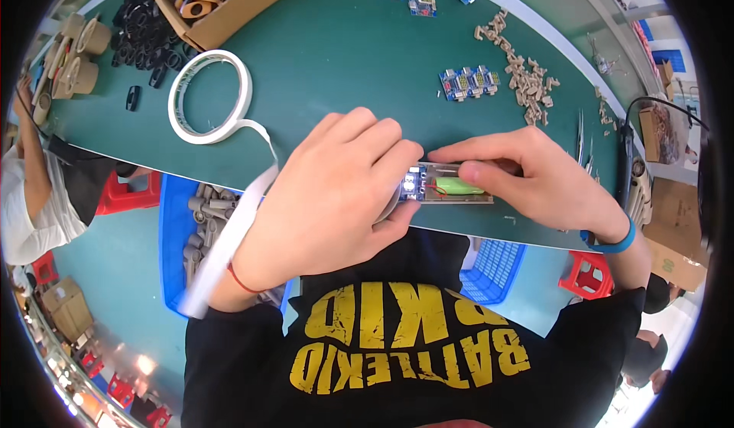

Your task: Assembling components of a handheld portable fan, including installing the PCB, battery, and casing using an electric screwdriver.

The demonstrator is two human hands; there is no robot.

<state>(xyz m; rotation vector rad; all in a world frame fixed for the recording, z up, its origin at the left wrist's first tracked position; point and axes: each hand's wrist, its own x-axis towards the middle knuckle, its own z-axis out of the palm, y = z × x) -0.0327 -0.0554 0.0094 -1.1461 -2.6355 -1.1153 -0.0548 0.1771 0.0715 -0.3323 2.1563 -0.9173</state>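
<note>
A narrow grey plastic housing (470,199) lies level between my hands at the table's near edge. In it sit a small blue circuit board (411,182) and a green cylindrical battery (457,186) with thin red wires. My left hand (329,187) is closed around the housing's left end, which it mostly hides. My right hand (539,176) grips the right part, thumb by the battery and forefinger along the far edge. A strip of white tape (229,244) runs from the tape roll (243,95) down past my left wrist, its lower end blurred.
Small circuit boards (468,83) and a pile of beige plastic parts (529,84) lie far right, tweezers (581,141) nearer. Black parts (141,38) and a cardboard box (237,8) stand far left. Blue baskets (172,237) sit below the table edge; a person (38,191) works at left.
</note>
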